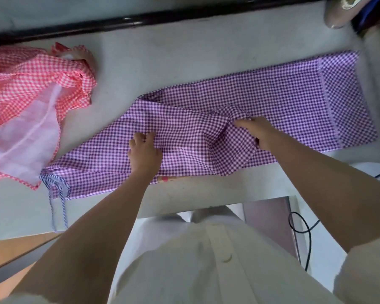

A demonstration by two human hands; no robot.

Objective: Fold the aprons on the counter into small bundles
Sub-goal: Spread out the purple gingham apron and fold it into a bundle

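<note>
Head view: at the left of the table the pink apron lies in a loose heap, not yet folded. Beside it the purple apron stretches across the table as a long band, with its striped ties hanging over the near edge. The left hand rests on the band, arm reaching straight out, fingers bent with their tips on the cloth; I cannot tell whether they pinch it. The right hand has its fingers curled round a raised ridge of cloth at mid-band. I'd say the lengthwise fold is done and crosswise folding is in hand. Next, one end needs carrying over the other, with the edges kept in line.
</note>
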